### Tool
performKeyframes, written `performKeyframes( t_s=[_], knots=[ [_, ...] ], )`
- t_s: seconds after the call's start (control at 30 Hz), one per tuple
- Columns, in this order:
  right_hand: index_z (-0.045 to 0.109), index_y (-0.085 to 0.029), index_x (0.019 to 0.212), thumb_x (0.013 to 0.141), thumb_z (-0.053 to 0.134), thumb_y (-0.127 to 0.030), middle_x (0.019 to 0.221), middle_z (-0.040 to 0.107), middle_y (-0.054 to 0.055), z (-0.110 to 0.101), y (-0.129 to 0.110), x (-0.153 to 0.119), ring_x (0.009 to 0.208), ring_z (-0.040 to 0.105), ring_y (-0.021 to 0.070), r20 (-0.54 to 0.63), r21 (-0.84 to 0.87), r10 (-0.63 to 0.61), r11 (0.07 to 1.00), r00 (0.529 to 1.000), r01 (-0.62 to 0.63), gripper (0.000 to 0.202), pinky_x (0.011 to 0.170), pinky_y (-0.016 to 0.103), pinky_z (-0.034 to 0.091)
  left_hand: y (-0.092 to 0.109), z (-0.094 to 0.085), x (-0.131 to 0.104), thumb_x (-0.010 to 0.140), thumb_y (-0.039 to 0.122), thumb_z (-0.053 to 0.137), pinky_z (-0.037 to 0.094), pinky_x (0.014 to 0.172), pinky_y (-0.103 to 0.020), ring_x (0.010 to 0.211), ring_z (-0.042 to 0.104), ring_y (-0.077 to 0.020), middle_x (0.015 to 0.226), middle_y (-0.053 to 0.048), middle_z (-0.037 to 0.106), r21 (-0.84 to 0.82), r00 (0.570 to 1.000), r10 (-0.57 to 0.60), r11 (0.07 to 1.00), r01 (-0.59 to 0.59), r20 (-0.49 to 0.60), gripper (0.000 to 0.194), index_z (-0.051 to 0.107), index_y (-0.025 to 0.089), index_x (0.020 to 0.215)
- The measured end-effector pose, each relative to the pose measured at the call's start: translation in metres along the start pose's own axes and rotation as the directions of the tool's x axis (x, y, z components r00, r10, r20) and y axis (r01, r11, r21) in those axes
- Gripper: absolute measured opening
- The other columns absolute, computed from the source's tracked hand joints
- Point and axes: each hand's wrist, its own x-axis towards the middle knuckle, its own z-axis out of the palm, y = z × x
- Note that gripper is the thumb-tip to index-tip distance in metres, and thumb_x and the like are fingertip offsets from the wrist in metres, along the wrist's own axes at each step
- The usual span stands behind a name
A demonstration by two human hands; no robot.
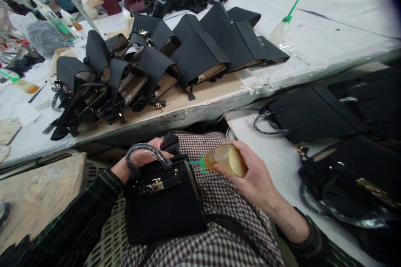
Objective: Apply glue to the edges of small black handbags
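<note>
One amber bottle (230, 159), grasped in my right hand (255, 173), green nozzle (203, 163) pointing left. One black handbag (166, 212), on my checked apron (232, 204); my left hand (146, 157) at its far end, grip hidden, cannot tell.

The right hand (254, 173) grips a bottle (224, 160) of amber liquid, its green nozzle (202, 163) pointing at the top corner of a black handbag (164, 217) left of that grip. The left hand (144, 157) is at the bag's top, partly behind its wrapped handle (133, 168). Beyond both hands, black bags (200, 56) crowd a workbench (332, 29).
</note>
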Motion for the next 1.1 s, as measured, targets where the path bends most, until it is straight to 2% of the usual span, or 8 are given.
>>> performKeyframes(
  t_s=[0.2, 0.37, 0.5, 0.7, 0.83, 0.97, 1.1],
  knots=[
    [0.052, -0.026, 0.125, 0.093, 0.071, -0.051, 0.114, 0.067, 0.006, -0.010, -0.001, -0.008, 0.097, 0.066, 0.0253, 0.107, -0.031, 0.016, 0.999, 0.994, -0.013, 0.044, 0.083, 0.037, 0.054, 0.000, 0.001, 0.000, 0.072, 0.023, 0.081, 0.057, 0.071, -0.031, 0.078, 0.069, -0.0218, 0.093, -0.006, 0.074, -0.011, 1.000, 0.000, 1.000, 0.000, 0.016, 0.035, 0.070, 0.014, 0.104],
    [0.050, -0.026, 0.125, 0.094, 0.068, -0.051, 0.116, 0.067, 0.009, -0.012, 0.000, -0.017, 0.099, 0.067, 0.0278, 0.188, -0.040, 0.045, 0.998, 0.981, -0.039, 0.044, 0.082, 0.040, 0.055, 0.002, 0.003, 0.001, 0.069, 0.025, 0.082, 0.057, 0.070, -0.030, 0.078, 0.069, -0.0220, 0.092, -0.006, 0.074, -0.021, 1.000, 0.007, 1.000, -0.007, 0.018, 0.039, 0.070, 0.014, 0.104],
    [0.050, -0.025, 0.127, 0.094, 0.069, -0.050, 0.119, 0.066, 0.008, -0.011, 0.002, -0.023, 0.102, 0.066, 0.0277, 0.250, -0.019, 0.079, 0.997, 0.965, -0.077, 0.045, 0.087, 0.042, 0.054, 0.002, 0.006, 0.001, 0.070, 0.025, 0.081, 0.056, 0.069, -0.029, 0.077, 0.068, -0.0207, 0.088, -0.003, 0.073, -0.013, 1.000, 0.008, 1.000, -0.008, 0.013, 0.033, 0.070, 0.015, 0.100],
    [0.051, -0.024, 0.125, 0.094, 0.070, -0.047, 0.116, 0.066, 0.008, -0.012, 0.002, -0.031, 0.101, 0.065, 0.0272, 0.309, -0.004, 0.080, 0.997, 0.948, -0.083, 0.043, 0.087, 0.042, 0.053, 0.001, 0.004, -0.001, 0.072, 0.022, 0.077, 0.055, 0.067, -0.028, 0.071, 0.066, -0.0191, 0.079, -0.001, 0.071, 0.040, 0.999, -0.013, 0.999, 0.014, -0.044, 0.028, 0.070, 0.015, 0.099],
    [0.053, -0.024, 0.120, 0.094, 0.071, -0.046, 0.110, 0.066, 0.006, -0.015, -0.002, -0.032, 0.097, 0.064, 0.0263, 0.373, 0.008, 0.110, 0.993, 0.921, -0.122, 0.039, 0.083, 0.042, 0.052, 0.002, 0.005, -0.001, 0.071, 0.021, 0.077, 0.055, 0.069, -0.029, 0.074, 0.066, -0.0197, 0.082, -0.001, 0.071, 0.070, 0.999, -0.006, 0.997, 0.010, -0.049, 0.026, 0.069, 0.015, 0.095],
    [0.057, -0.023, 0.112, 0.092, 0.070, -0.045, 0.104, 0.067, 0.006, -0.015, -0.004, -0.030, 0.091, 0.064, 0.0269, 0.374, -0.021, 0.197, 0.979, 0.906, -0.204, 0.032, 0.080, 0.043, 0.051, 0.011, 0.010, -0.007, 0.071, 0.022, 0.077, 0.054, 0.069, -0.029, 0.076, 0.066, -0.0203, 0.084, -0.001, 0.071, 0.112, 0.998, 0.000, 0.994, 0.006, -0.060, 0.025, 0.069, 0.016, 0.094],
    [0.060, -0.022, 0.110, 0.090, 0.068, -0.046, 0.098, 0.069, 0.005, -0.019, 0.000, -0.028, 0.086, 0.065, 0.0266, 0.319, 0.031, 0.316, 0.939, 0.894, -0.343, 0.032, 0.077, 0.042, 0.052, 0.036, 0.007, -0.028, 0.073, 0.026, 0.077, 0.055, 0.075, -0.030, 0.083, 0.066, -0.0222, 0.092, -0.003, 0.072, 0.165, 0.997, 0.036, 0.986, -0.024, -0.074, 0.028, 0.070, 0.016, 0.098]
  ],
)
